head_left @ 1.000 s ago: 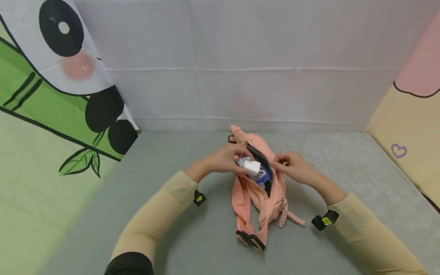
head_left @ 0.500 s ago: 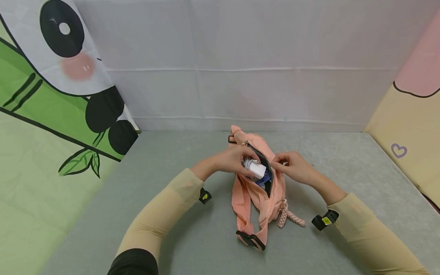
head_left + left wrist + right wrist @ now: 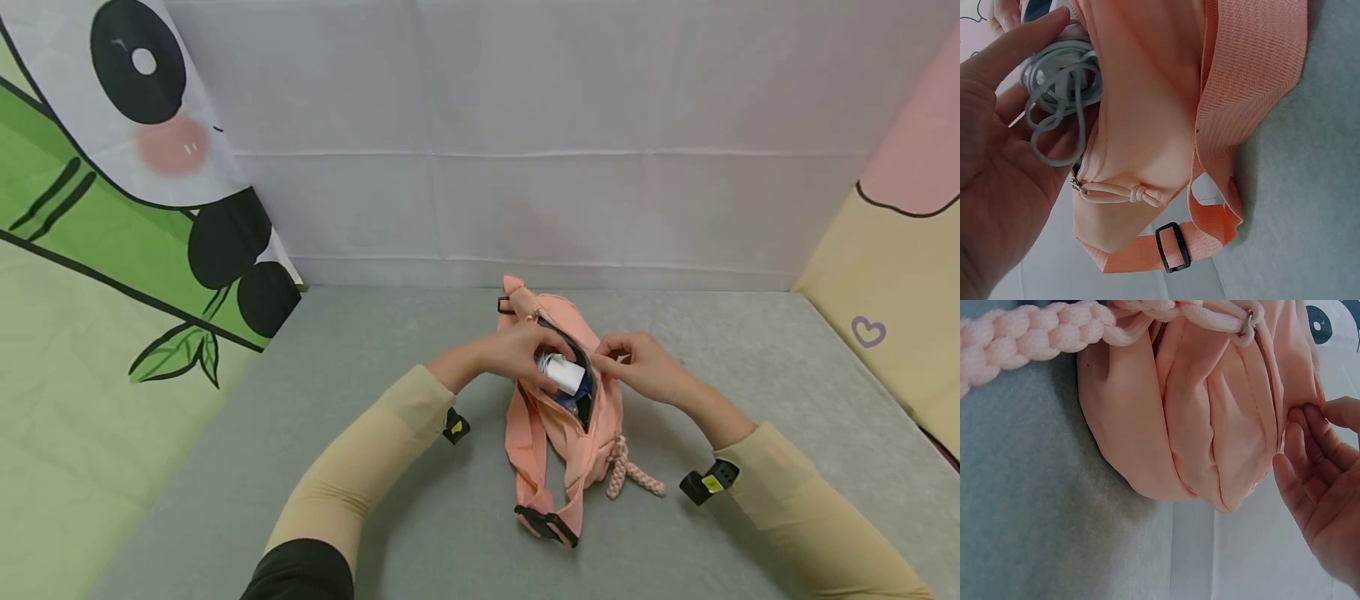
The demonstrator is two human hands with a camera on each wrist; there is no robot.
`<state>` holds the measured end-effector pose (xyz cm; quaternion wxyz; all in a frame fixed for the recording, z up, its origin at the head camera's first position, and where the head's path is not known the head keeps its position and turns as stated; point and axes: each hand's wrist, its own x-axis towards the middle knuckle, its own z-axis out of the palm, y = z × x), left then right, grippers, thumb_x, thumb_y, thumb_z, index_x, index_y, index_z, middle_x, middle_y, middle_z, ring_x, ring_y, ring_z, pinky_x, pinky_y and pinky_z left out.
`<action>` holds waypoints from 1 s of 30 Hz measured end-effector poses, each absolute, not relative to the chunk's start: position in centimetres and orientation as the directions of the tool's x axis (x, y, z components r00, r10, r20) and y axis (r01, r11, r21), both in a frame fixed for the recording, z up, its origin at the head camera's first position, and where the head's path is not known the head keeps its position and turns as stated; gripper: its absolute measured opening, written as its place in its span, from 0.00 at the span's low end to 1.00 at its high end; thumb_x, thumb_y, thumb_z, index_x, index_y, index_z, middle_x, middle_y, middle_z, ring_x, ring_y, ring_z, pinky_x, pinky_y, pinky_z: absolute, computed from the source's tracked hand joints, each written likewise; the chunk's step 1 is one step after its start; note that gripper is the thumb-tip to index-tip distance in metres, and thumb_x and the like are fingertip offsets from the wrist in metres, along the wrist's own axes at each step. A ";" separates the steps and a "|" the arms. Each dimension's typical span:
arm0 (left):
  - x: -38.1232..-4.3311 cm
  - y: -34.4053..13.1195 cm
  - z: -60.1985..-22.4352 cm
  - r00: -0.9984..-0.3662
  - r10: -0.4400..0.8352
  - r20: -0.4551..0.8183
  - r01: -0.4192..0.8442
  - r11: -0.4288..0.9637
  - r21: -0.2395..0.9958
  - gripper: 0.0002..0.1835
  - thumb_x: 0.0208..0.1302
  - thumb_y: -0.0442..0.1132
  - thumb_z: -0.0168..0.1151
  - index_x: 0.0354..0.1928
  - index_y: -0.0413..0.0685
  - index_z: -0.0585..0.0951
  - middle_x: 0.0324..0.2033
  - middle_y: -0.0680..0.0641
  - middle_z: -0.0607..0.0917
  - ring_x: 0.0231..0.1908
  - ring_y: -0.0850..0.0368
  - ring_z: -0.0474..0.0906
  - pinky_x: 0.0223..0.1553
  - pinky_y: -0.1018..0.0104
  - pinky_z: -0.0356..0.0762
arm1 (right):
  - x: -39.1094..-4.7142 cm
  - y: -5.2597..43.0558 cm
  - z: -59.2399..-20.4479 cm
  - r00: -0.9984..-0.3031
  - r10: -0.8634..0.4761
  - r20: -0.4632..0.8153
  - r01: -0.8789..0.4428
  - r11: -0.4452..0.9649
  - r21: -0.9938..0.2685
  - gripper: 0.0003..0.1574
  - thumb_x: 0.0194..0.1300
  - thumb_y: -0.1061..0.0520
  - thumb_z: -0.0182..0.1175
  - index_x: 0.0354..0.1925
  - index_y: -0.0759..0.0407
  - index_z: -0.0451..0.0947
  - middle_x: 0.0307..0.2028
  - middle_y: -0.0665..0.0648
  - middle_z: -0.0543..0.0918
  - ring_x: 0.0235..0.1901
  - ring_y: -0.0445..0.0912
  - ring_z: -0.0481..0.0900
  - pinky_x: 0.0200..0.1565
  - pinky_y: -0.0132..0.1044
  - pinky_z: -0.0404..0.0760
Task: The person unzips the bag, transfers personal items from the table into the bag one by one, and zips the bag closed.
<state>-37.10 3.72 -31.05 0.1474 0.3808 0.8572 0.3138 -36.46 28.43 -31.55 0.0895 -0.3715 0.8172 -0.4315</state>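
A peach waist bag (image 3: 558,442) stands on the grey table with its zipped mouth spread, showing a dark lining. My left hand (image 3: 517,354) is at the opening, gripping a white charger (image 3: 567,375) by its sides. In the left wrist view a coiled pale cable (image 3: 1063,81) lies bundled against it between thumb and fingers. Below the charger, something blue (image 3: 573,400) shows inside the bag, mostly covered. On the other side, my right hand (image 3: 645,364) pinches the edge of the opening; the right wrist view shows thumb and fingertips on the fabric (image 3: 1297,375).
A strap with a black buckle (image 3: 547,525) hangs down the bag's near side onto the table (image 3: 450,533). A braided cord pull (image 3: 633,475) lies to its right. Behind rises a white cloth backdrop (image 3: 487,200), with printed cloth at left and right.
My left hand has moved right with the charger, further over and into the bag's mouth, covering more of the blue item. The right hand keeps its pinch on the edge.
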 end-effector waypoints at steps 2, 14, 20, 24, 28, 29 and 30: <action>-37.1 3.7 -31.1 -0.659 0.752 -0.027 0.571 0.523 0.633 0.24 0.57 0.37 0.73 0.57 0.44 0.80 0.48 0.48 0.81 0.41 0.60 0.76 0.42 0.70 0.74 | -36.3 28.4 -31.6 -0.711 -0.682 0.174 -0.530 0.357 -0.769 0.13 0.72 0.60 0.56 0.29 0.58 0.78 0.24 0.52 0.78 0.27 0.52 0.76 0.33 0.39 0.74; -35.8 4.2 -30.3 -0.598 0.794 -0.112 0.589 0.530 0.610 0.23 0.59 0.31 0.68 0.59 0.47 0.80 0.57 0.49 0.79 0.48 0.59 0.74 0.44 0.70 0.73 | -35.1 28.0 -31.4 -0.733 -0.658 0.171 -0.518 0.376 -0.768 0.12 0.72 0.60 0.56 0.30 0.59 0.80 0.25 0.51 0.79 0.27 0.49 0.76 0.33 0.38 0.75; -35.5 3.6 -30.9 -0.619 0.782 -0.076 0.567 0.511 0.646 0.25 0.58 0.30 0.70 0.59 0.47 0.79 0.58 0.47 0.76 0.49 0.57 0.73 0.44 0.69 0.73 | -34.5 27.8 -31.2 -0.741 -0.652 0.162 -0.509 0.388 -0.768 0.11 0.72 0.60 0.56 0.30 0.59 0.80 0.25 0.52 0.79 0.28 0.50 0.76 0.33 0.39 0.73; -35.4 2.6 -31.1 -0.633 0.773 -0.026 0.573 0.491 0.656 0.28 0.55 0.33 0.73 0.59 0.44 0.79 0.58 0.45 0.76 0.50 0.54 0.73 0.45 0.68 0.73 | -34.2 27.7 -31.2 -0.743 -0.650 0.160 -0.509 0.392 -0.766 0.12 0.72 0.59 0.57 0.30 0.59 0.79 0.25 0.51 0.79 0.28 0.50 0.76 0.33 0.39 0.74; -35.2 1.2 -31.2 -0.640 0.768 0.008 0.579 0.476 0.662 0.27 0.56 0.35 0.73 0.59 0.42 0.79 0.56 0.46 0.78 0.53 0.53 0.73 0.51 0.65 0.72 | -33.9 27.6 -31.3 -0.741 -0.648 0.176 -0.523 0.392 -0.757 0.12 0.72 0.59 0.57 0.30 0.60 0.80 0.24 0.50 0.79 0.28 0.49 0.77 0.33 0.39 0.74; -35.1 0.9 -31.2 -0.641 0.767 0.019 0.583 0.470 0.662 0.26 0.56 0.35 0.73 0.59 0.42 0.79 0.56 0.46 0.78 0.54 0.53 0.73 0.52 0.64 0.72 | -33.9 27.6 -31.4 -0.740 -0.647 0.181 -0.527 0.391 -0.755 0.12 0.72 0.59 0.56 0.30 0.60 0.80 0.24 0.50 0.79 0.27 0.49 0.76 0.33 0.38 0.74; -35.1 0.5 -31.2 -0.639 0.768 0.037 0.591 0.460 0.663 0.25 0.57 0.34 0.72 0.58 0.41 0.79 0.55 0.45 0.79 0.54 0.52 0.73 0.53 0.62 0.72 | -33.8 27.6 -31.4 -0.740 -0.647 0.185 -0.530 0.390 -0.753 0.12 0.72 0.59 0.56 0.30 0.61 0.80 0.24 0.50 0.79 0.27 0.49 0.76 0.33 0.38 0.74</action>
